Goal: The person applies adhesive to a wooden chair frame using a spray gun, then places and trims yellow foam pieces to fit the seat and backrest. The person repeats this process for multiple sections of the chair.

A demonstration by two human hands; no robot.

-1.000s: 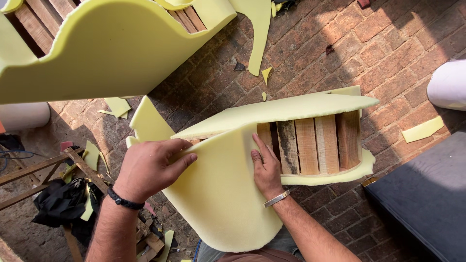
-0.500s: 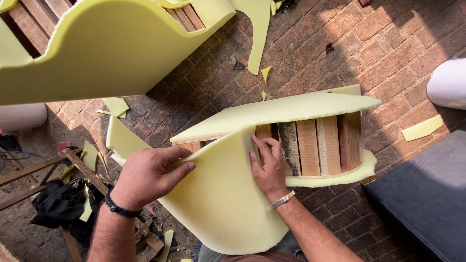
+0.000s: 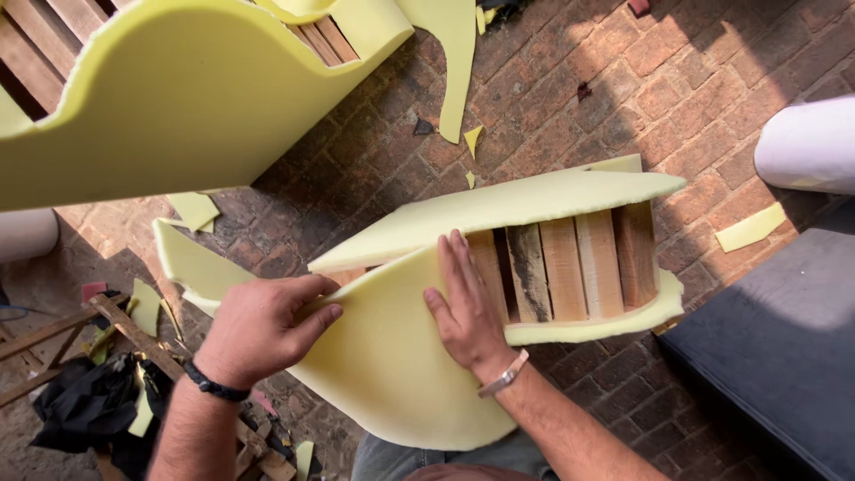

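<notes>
The left hand (image 3: 267, 325) is gripping the near-left edge of the yellow foam sheet (image 3: 392, 356), fingers curled together over it, thumb out of sight. The right hand (image 3: 465, 307) is lying flat on the sheet, fingers straight and slightly spread, pressing it against the wooden slat frame (image 3: 570, 267). The sheet is curving over the frame's near side, above the brick paving (image 3: 552, 116). Another foam-covered frame (image 3: 178, 98) is sitting far left.

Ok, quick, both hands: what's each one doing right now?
Left hand: closed, gripping the yellow foam sheet at its edge.
Right hand: open, flat, pressing the foam sheet against the wooden frame.
</notes>
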